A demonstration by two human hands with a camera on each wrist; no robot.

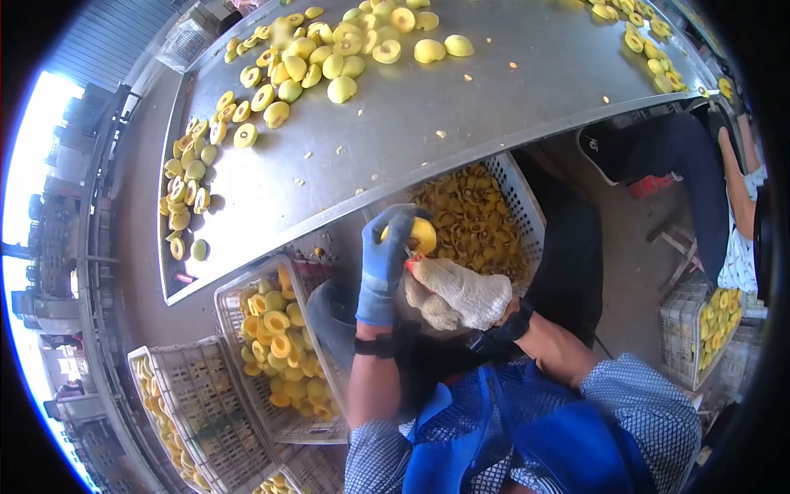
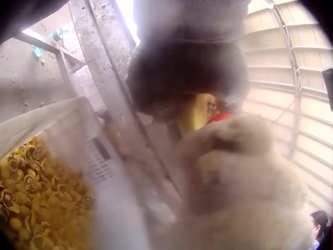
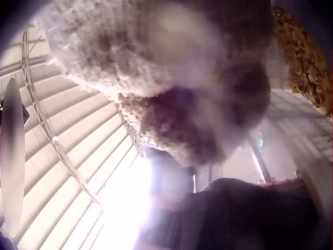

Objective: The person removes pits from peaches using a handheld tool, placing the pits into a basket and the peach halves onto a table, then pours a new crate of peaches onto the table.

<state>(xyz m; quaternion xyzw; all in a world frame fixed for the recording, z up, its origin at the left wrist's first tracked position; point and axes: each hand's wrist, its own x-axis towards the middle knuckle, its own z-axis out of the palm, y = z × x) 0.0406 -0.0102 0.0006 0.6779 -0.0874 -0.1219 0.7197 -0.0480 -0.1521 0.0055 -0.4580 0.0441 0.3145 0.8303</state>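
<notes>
In a blue and grey glove, the left hand [image 1: 385, 259] holds a yellow fruit half [image 1: 423, 236] between its fingers, over the near edge of a crate. Close against it, the right hand [image 1: 461, 294], in a cream knitted glove, grips a small tool with a red part [image 1: 412, 262] that meets the fruit. The left wrist view shows the fruit [image 2: 193, 114] under the dark glove [image 2: 187, 73], with the red part [image 2: 220, 117] beside the cream glove [image 2: 244, 177]. Blurred cream fabric of the right hand [image 3: 171, 78] fills the upper right wrist view, hiding the tool.
A metal table [image 1: 395, 123] carries many fruit halves [image 1: 321, 58]. Below its edge, a white crate [image 1: 532, 216] holds fruit pieces [image 1: 477, 216]. More crates of fruit [image 1: 284, 346] stand at the left. Another person's leg [image 1: 658, 152] and a crate [image 1: 681, 329] are at the right.
</notes>
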